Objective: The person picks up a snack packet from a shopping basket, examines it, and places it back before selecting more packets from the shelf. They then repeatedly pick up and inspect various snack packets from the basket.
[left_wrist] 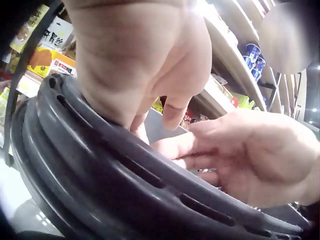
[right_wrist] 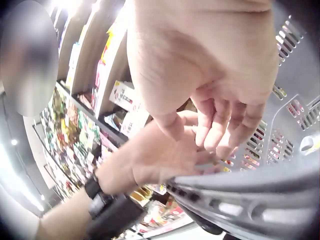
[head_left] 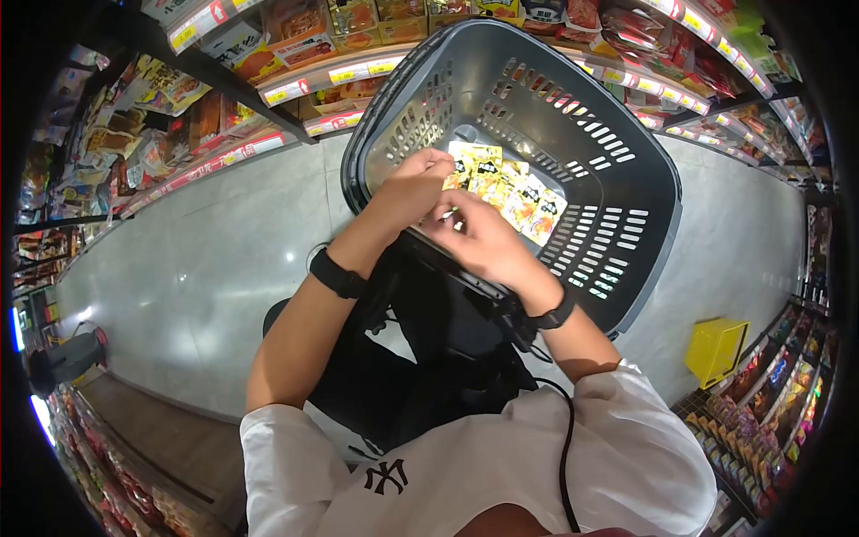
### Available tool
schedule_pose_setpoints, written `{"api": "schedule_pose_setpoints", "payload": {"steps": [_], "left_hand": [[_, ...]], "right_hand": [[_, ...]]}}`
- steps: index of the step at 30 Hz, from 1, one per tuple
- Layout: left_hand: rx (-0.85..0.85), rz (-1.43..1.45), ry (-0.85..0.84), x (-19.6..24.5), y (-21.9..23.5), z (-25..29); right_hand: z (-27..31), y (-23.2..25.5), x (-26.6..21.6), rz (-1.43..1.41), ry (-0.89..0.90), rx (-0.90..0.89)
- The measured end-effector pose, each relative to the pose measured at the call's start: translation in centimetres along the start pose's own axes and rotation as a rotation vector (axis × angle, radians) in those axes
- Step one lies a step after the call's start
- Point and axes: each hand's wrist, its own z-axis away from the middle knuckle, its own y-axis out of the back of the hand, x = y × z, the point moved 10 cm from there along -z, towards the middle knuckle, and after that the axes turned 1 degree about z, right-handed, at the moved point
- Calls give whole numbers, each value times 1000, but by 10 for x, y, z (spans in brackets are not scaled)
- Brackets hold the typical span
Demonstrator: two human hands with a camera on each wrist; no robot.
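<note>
A large dark grey shopping basket (head_left: 479, 46) with slotted walls stands before the person. Yellow-and-white snack packets (head_left: 495, 186) lie overlapping on its floor. My left hand (head_left: 410, 193) reaches over the near rim, its knuckles beside the leftmost packet; its fingertips are largely hidden, and I cannot tell whether they hold anything. Just to the right, my right hand (head_left: 490, 240) is over the same rim, fingers bent loosely and thumb apart from them. In the right wrist view, no thing shows between the right hand's fingers (right_wrist: 212, 127), which overlap the left hand (right_wrist: 155, 156).
Shelves of packaged snacks (head_left: 300, 31) with price strips run behind the basket, and more racks (head_left: 161, 116) stand at the left. A yellow box-shaped stand (head_left: 716, 351) is on the grey floor (head_left: 215, 224) at the right. A black cable (head_left: 571, 447) hangs down the shirt.
</note>
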Motion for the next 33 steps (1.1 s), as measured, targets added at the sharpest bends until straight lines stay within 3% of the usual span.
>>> {"api": "schedule_pose_setpoints", "payload": {"steps": [2, 6, 8, 10, 12, 14, 17, 20, 23, 25, 29, 30, 31, 33], "left_hand": [[-5, 4, -101, -3, 2, -7], [34, -181, -164, -2, -3, -7], [54, -170, -169, -5, -2, -10], [20, -141, -96, -7, 0, -9], [18, -157, -138, -8, 2, -12], [48, -189, -199, -3, 4, -8], [33, -195, -245, -11, 6, -16], [-58, -280, -242, -3, -5, 0], [1, -286, -343, 0, -3, 4], [16, -296, -362, 0, -4, 6], [27, -310, -365, 4, -4, 10], [36, -318, -371, 5, -3, 11], [46, -326, -378, 7, -1, 12], [53, -344, -374, 9, 1, 12]], "right_hand": [[4, 17, -1, -153, -2, 51], [-5, 89, -9, -39, 61, 159], [-22, 126, 20, 49, -23, 213], [-46, 148, 81, 44, -136, 203], [-63, 157, 184, 155, -370, 122], [-60, 159, 300, 441, -665, -13], [-32, 131, 377, 637, -833, -311], [-12, 97, 405, 628, -851, -375], [-12, 102, 439, 714, -1057, -39], [-9, 96, 446, 787, -1118, 0], [-2, 83, 408, 924, -1238, 104], [-12, 76, 442, 969, -1196, -37], [-13, 78, 460, 989, -1121, -67], [1, 85, 451, 735, -1098, 179]]}}
